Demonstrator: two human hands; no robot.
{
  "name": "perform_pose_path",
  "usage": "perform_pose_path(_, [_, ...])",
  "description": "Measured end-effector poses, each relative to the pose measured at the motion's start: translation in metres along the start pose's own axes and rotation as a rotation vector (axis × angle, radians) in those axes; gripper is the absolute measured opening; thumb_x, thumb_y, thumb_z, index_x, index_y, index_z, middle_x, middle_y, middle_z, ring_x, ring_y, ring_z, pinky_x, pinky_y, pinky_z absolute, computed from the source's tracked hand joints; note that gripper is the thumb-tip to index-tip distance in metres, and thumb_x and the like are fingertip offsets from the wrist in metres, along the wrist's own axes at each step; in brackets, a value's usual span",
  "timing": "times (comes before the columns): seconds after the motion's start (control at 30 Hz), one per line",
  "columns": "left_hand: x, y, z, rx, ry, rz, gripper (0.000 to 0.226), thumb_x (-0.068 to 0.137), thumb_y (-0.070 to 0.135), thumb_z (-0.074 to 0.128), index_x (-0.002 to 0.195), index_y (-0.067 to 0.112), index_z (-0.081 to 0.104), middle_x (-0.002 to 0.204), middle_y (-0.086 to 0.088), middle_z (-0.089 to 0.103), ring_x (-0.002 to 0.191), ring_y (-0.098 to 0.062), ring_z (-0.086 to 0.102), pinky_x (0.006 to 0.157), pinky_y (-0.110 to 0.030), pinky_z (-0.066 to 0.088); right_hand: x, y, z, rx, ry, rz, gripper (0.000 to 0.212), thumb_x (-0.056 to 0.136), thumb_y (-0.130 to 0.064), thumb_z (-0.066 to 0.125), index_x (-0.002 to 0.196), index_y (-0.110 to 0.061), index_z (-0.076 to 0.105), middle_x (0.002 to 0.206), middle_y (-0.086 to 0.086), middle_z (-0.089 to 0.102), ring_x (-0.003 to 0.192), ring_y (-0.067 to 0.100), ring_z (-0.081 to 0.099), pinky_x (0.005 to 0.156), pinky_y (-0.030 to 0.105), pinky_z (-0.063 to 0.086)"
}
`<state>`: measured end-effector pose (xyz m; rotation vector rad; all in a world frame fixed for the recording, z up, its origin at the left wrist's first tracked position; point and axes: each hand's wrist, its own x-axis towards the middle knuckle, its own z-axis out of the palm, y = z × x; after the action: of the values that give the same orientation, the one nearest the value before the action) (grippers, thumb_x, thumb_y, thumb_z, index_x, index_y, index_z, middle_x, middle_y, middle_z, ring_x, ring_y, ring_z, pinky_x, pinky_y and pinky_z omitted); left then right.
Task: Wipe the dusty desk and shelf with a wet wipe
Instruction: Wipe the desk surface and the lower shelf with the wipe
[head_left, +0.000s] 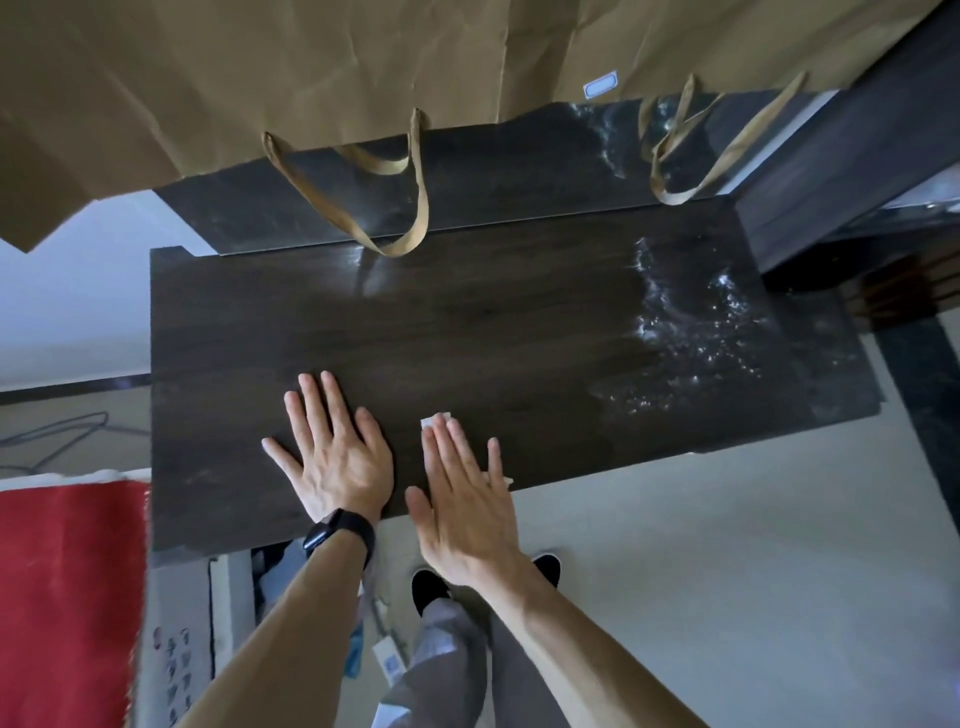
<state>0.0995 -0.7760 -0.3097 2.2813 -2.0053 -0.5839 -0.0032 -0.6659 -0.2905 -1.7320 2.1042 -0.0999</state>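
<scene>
Left hand (337, 460) fingers (318, 402) spread on desk (519, 322); right hand (465, 501), fingers straight, presses wipe (435, 418); bag (311, 78) contents hidden.

Black wristwatch (338, 535), grey trousers (441, 649), seemingly black shoes (428, 584)

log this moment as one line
left hand flat on desk | right hand presses wet wipe near front edge | white dust on desk's right end | paper bags overhang shelf

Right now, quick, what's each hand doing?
Left hand: open, flat on the desk, holding nothing.
Right hand: open, straight fingers pressing the wet wipe down.
</scene>
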Motion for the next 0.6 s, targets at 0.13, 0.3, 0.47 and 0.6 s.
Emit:
perform_pose_path(0.13, [0.000, 0.000, -0.001, -0.005, 0.001, -0.001, 0.059, 0.104, 0.044, 0.017, 0.159, 0.032, -0.001, 0.167, 0.011, -0.008, 0.153, -0.012, -0.011, 0.121, -0.057, -0.007, 0.005, 0.066, -0.015, -0.050, 0.046, 0.134, 0.064, 0.103, -0.050, 0.012, 0.158, -0.020, 0.001, 0.166, -0.005, -0.007, 0.151, 0.010, -0.013, 0.122, 0.054, 0.001])
perform_pose_path(0.3, [0.001, 0.001, 0.002, -0.023, 0.030, 0.005, 0.059, 0.104, 0.042, 0.020, 0.159, 0.031, 0.000, 0.167, 0.009, -0.007, 0.153, -0.013, -0.010, 0.120, -0.057, -0.009, 0.012, 0.171, -0.051, 0.020, 0.136, 0.667, 0.069, 0.099, -0.055, 0.003, 0.157, -0.021, -0.011, 0.166, 0.000, -0.010, 0.151, 0.013, -0.014, 0.121, 0.058, 0.001])
perform_pose_path(0.47, [0.000, 0.000, 0.001, -0.009, 0.017, 0.007, 0.060, 0.104, 0.044, 0.018, 0.159, 0.033, -0.001, 0.167, 0.011, -0.008, 0.153, -0.012, -0.010, 0.121, -0.058, -0.007, 0.031, 0.098, -0.033, -0.059, 0.179, 0.478, 0.072, 0.100, -0.054, 0.013, 0.158, -0.012, 0.004, 0.166, 0.006, 0.001, 0.153, 0.019, -0.003, 0.120, 0.058, 0.003])
perform_pose_path(0.6, [-0.001, 0.000, -0.002, 0.001, 0.000, 0.002, 0.059, 0.104, 0.045, 0.015, 0.159, 0.033, -0.001, 0.166, 0.012, -0.009, 0.153, -0.011, -0.011, 0.121, -0.057, -0.006, 0.026, 0.054, -0.019, -0.085, 0.044, 0.049, 0.068, 0.103, -0.052, 0.013, 0.158, -0.015, -0.004, 0.166, -0.003, -0.011, 0.151, 0.011, -0.015, 0.123, 0.052, 0.001])
